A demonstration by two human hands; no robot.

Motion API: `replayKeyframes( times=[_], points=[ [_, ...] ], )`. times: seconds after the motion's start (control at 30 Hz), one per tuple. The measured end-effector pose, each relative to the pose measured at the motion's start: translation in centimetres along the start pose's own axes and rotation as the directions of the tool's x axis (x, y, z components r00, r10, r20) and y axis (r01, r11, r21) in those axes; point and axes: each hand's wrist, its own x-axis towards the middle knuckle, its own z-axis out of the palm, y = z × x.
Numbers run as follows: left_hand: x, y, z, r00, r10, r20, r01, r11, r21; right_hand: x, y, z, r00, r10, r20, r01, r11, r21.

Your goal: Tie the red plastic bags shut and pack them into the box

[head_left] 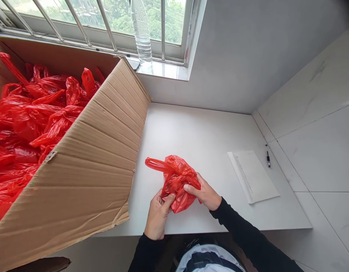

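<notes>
A crumpled red plastic bag (180, 181) is between my two hands, above the white table (191, 124). Its handle loop sticks out to the upper left. My left hand (158, 211) grips the bag's lower left side, thumb on top. At the right side, my right hand (205, 192) pinches it with the thumb across the front and the fingers behind. Whatever the bag contains is hidden by the plastic. To the left stands a large cardboard box (106, 151), heaped with more red plastic bags (35, 117).
A spiral-bound notepad (256, 175) lies on the right of the table, with a black pen (268, 159) beside it by the tiled wall (327, 158). A clear plastic bottle (143, 41) stands on the window sill (171, 71) before the metal bars.
</notes>
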Motion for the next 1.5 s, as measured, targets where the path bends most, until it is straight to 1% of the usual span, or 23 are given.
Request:
replayKeyframes(
  times=[0.07,0.13,0.23,0.3,0.4,0.53,0.6,0.67,0.73,0.87,0.93,1.0,1.07,1.13,1.2,1.27,1.33,1.4,1.43,1.5],
  points=[
    [0.1,0.0,-0.1,0.999,-0.025,-0.019,0.026,0.999,0.042,0.2,0.0,0.3,1.0,-0.022,0.015,0.021,0.999,0.049],
    [0.1,0.3,-0.1,0.999,-0.043,-0.011,0.043,0.997,0.062,0.3,-0.1,0.6,0.999,-0.045,0.027,0.043,0.997,0.068],
    [0.1,0.9,-0.1,0.996,-0.042,0.08,0.038,0.998,0.045,0.3,-0.4,0.9,0.997,-0.056,0.058,0.052,0.996,0.066],
    [0.2,1.2,-0.1,0.993,-0.038,0.115,0.035,0.999,0.024,0.2,-0.5,1.0,0.996,-0.052,0.069,0.049,0.997,0.056],
    [0.2,1.2,0.2,0.991,-0.021,0.135,0.023,1.0,-0.013,0.2,-0.5,1.1,0.997,-0.058,0.059,0.056,0.998,0.042],
    [0.4,0.9,0.6,0.987,0.043,0.157,-0.034,0.998,-0.06,0.2,-0.3,0.9,0.998,-0.062,0.023,0.062,0.998,-0.026],
    [0.6,0.8,0.6,0.99,0.062,0.128,-0.058,0.998,-0.033,0.1,-0.3,0.8,0.997,-0.066,0.026,0.067,0.996,-0.06],
    [1.0,0.7,0.5,0.996,0.059,0.072,-0.059,0.998,0.004,0.0,-0.3,0.7,0.996,-0.067,0.058,0.071,0.995,-0.068],
    [1.3,0.6,0.2,0.999,0.047,0.014,-0.048,0.998,0.03,0.0,-0.3,0.6,0.995,-0.069,0.065,0.074,0.995,-0.071],
    [1.7,0.3,0.0,0.998,0.012,-0.06,-0.008,0.997,0.081,0.1,-0.4,0.5,0.996,-0.085,-0.009,0.084,0.994,-0.07],
    [1.7,0.4,0.2,0.996,-0.002,-0.094,0.008,0.998,0.064,0.1,-0.3,0.4,0.995,-0.095,-0.025,0.094,0.995,-0.044],
    [1.5,0.6,0.4,0.993,-0.013,-0.116,0.012,1.0,-0.006,0.0,-0.3,0.3,0.997,-0.073,0.009,0.073,0.997,-0.013],
    [1.3,0.9,0.7,0.993,-0.021,-0.12,0.01,0.996,-0.088,-0.2,-0.3,0.1,0.997,-0.012,0.078,0.013,1.0,-0.009],
    [0.9,1.1,0.8,0.996,-0.022,-0.087,0.011,0.992,-0.122,-0.4,-0.3,0.0,0.993,0.031,0.113,-0.029,0.999,-0.022],
    [0.6,1.2,0.8,0.999,-0.004,-0.033,0.001,0.995,-0.1,-0.5,-0.4,-0.1,0.996,0.023,0.089,-0.021,1.0,-0.023],
    [0.5,1.0,0.6,1.0,0.03,-0.004,-0.03,0.998,-0.057,-0.5,-0.4,-0.1,0.999,-0.005,0.049,0.006,1.0,-0.019],
    [0.6,0.8,0.5,0.998,0.057,-0.026,-0.058,0.998,-0.028,-0.4,-0.4,0.0,0.999,-0.032,0.026,0.032,0.999,-0.013],
    [0.9,0.6,0.3,0.996,0.062,-0.07,-0.064,0.998,-0.023,-0.3,-0.3,0.2,0.998,-0.05,0.031,0.05,0.999,0.001],
    [1.0,0.6,0.2,0.995,0.052,-0.084,-0.055,0.998,-0.024,-0.2,-0.2,0.3,0.998,-0.048,0.033,0.048,0.999,0.003],
    [1.1,0.5,0.2,0.996,0.018,-0.088,-0.021,1.0,-0.024,-0.2,0.2,0.6,1.0,-0.005,0.026,0.005,1.0,-0.011]
  ],
)
